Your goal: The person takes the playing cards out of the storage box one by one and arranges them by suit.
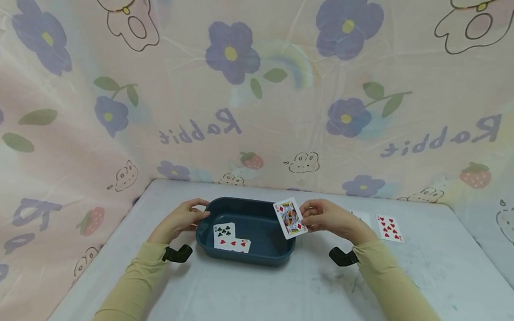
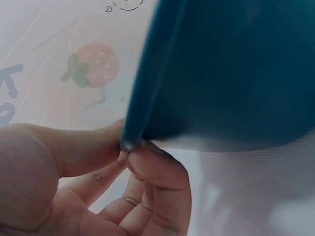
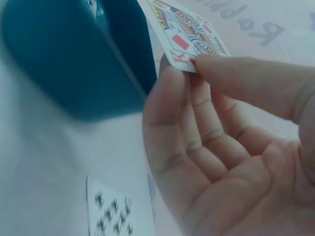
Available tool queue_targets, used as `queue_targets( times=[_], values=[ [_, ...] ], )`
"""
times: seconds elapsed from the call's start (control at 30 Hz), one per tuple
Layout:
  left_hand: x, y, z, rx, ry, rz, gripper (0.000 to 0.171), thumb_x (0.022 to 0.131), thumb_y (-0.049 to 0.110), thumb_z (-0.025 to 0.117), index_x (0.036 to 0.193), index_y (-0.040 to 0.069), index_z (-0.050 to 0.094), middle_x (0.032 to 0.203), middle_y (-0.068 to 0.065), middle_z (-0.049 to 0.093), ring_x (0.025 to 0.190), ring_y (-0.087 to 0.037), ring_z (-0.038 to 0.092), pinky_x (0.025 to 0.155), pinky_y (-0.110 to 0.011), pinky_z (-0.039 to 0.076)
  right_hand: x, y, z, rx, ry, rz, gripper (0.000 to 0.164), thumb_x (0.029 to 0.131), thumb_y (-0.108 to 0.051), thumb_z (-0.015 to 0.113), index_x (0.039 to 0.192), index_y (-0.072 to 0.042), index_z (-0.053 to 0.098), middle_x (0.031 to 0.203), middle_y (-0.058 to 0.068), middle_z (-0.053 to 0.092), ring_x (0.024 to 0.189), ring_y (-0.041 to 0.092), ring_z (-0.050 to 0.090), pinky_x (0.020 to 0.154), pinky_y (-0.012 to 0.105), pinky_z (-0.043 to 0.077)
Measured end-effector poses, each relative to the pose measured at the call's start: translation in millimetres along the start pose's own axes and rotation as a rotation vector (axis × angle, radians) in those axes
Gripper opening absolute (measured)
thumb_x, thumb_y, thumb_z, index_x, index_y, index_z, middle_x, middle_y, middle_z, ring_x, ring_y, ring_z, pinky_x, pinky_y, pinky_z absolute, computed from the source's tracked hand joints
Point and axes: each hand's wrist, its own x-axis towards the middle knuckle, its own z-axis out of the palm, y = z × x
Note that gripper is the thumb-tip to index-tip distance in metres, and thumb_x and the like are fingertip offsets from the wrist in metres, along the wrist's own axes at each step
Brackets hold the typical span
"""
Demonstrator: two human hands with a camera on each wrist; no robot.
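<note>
A dark blue oblong basin (image 1: 243, 259) stands on the table. At its left end my left hand (image 1: 181, 219) pinches the rim between thumb and finger, as the left wrist view shows close up. My right hand (image 1: 326, 217) holds a king of diamonds playing card (image 1: 289, 218) by one corner, face visible, over the basin's right end. In the right wrist view thumb and forefinger grip the king (image 3: 184, 37) at its corner. Inside the basin, to the left, lie a clubs card (image 1: 224, 229) and a hearts card (image 1: 235, 244), face up and overlapping.
On the white tabletop (image 1: 246, 300), right of the basin, lies a face-up hearts card (image 1: 389, 228). Beside it a card with black pips (image 3: 114, 214) is partly hidden behind my right wrist in the head view. A printed curtain (image 1: 279, 107) hangs behind the table.
</note>
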Motion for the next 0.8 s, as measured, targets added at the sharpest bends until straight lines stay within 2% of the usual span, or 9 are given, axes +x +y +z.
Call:
queue_targets(
  times=[0.3,0.53,0.8],
  values=[
    [0.0,1.8,-0.7,0.000,-0.001,0.004,0.041,0.096,0.017,0.060,0.135,0.010,0.049,0.109,-0.020,0.061,0.089,-0.031,0.059,0.073,-0.037,0.052,-45.0,23.2,-27.1,-0.022,0.067,0.008,0.023,0.091,-0.005,0.064,0.107,0.004,0.050,0.089,0.008,0.058,0.078,0.017,0.058,0.075,0.039,0.052],
    [-2.3,3.0,0.8,0.013,0.006,-0.008,0.041,0.096,0.017,0.060,0.135,0.010,0.048,0.112,-0.020,0.060,0.091,-0.031,0.058,0.075,-0.037,0.051,-83.2,47.0,-37.3,-0.007,0.087,0.021,0.028,0.093,-0.007,0.061,0.113,0.007,0.046,0.094,0.008,0.057,0.082,0.017,0.059,0.079,0.040,0.052],
    [-3.0,2.3,0.6,0.013,0.002,-0.007,0.042,0.096,0.019,0.060,0.135,0.010,0.048,0.113,-0.020,0.059,0.094,-0.031,0.059,0.079,-0.038,0.050,-104.8,68.8,-42.4,0.047,0.134,0.086,0.032,0.091,-0.005,0.064,0.114,0.007,0.046,0.090,0.006,0.062,0.077,0.015,0.059,0.074,0.033,0.053]
  ],
)
